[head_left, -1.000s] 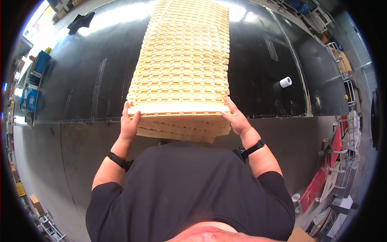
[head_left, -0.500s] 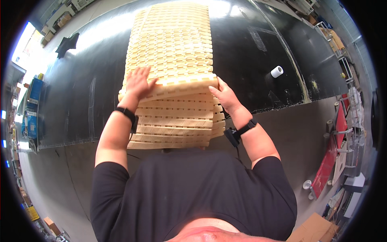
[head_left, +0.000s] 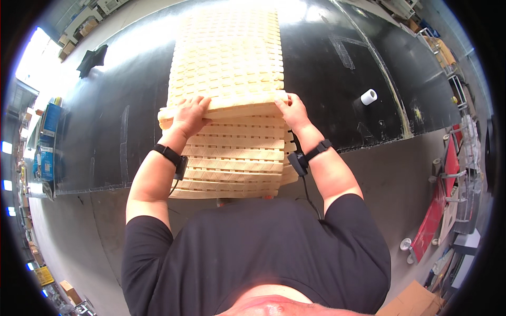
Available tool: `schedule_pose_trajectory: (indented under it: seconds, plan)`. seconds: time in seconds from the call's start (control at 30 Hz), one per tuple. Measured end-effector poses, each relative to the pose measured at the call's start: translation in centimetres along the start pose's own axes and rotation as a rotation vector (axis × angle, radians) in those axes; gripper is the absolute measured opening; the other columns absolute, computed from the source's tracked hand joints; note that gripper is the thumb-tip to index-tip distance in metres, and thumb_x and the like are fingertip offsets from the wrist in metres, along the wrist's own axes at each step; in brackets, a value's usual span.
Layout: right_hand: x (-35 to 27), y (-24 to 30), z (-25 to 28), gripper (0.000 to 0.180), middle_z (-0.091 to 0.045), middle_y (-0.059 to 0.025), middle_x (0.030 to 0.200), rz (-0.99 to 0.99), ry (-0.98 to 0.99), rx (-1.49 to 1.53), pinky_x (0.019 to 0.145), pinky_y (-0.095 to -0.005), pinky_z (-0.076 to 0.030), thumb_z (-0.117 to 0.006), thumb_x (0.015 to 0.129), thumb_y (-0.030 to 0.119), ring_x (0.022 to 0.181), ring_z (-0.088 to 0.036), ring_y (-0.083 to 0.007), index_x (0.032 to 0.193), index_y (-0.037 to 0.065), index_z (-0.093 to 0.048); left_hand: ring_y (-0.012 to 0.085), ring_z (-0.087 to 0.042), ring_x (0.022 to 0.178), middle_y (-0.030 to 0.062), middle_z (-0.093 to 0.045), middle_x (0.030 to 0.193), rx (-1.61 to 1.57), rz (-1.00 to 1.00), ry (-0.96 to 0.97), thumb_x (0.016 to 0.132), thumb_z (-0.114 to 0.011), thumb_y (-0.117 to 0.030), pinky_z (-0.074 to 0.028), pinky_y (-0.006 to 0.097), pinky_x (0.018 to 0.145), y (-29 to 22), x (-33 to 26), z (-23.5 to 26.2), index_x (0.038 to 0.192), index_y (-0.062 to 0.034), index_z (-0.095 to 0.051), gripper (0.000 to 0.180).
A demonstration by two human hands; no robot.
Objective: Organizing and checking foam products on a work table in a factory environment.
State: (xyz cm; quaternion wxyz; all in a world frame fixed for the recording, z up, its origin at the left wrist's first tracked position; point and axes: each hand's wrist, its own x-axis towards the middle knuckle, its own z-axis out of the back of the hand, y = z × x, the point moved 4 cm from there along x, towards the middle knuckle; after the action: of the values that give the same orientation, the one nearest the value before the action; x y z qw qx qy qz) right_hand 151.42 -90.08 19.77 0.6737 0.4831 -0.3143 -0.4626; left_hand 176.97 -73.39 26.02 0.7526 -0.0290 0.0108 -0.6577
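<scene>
A long cream-yellow slatted plastic mat lies over the black table, running away from me. Its near part hangs down over the table's front edge toward my body. Between the two lies a thick folded or rolled edge, which both hands hold. My left hand is wrapped over this edge near its left end, fingers on top and close together. At the right end, my right hand pinches the same edge between thumb and fingers. The undersides of the fingers are hidden.
A white roll rests on the black table to the right. A black crumpled thing lies at the far left, and blue boxes stand by the left edge. A red cart is beyond the table on the right.
My left hand has gone from flat with spread fingers to curled over the mat's edge. The right hand still grips the right end. The mat's upper face looks smoother and less knobbly.
</scene>
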Motion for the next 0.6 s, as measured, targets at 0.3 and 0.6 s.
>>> schedule_pose_trajectory:
  seconds: [0.3, 0.6]
  plan:
    - [-9.9, -1.9, 3.7, 0.037, -0.061, -0.0067, 0.086, -0.404, 0.343, -0.046, 0.062, -0.0280, -0.048, -0.069, 0.084, 0.034, 0.074, -0.055, -0.0111, 0.089, 0.001, -0.052, 0.0327, -0.041, 0.126, 0.0133, -0.049, 0.130, -0.208, -0.148, 0.345, 0.071, -0.077, -0.034, -0.033, 0.045, 0.106, -4.2, -9.5, 1.6, 0.133, -0.0107, -0.045, 0.073]
    - [-3.7, 0.1, 2.4, 0.053, -0.061, -0.0196, 0.116, -0.007, 0.125, 0.143, 0.095, -0.0335, -0.043, -0.048, 0.096, 0.040, 0.107, -0.057, -0.0217, 0.119, -0.007, -0.054, 0.0254, -0.028, 0.138, 0.0069, -0.036, 0.147, 0.041, -0.075, -0.115, 0.084, -0.054, -0.055, -0.014, 0.050, 0.113, -5.5, -8.0, -1.5, 0.138, -0.0112, -0.042, 0.070]
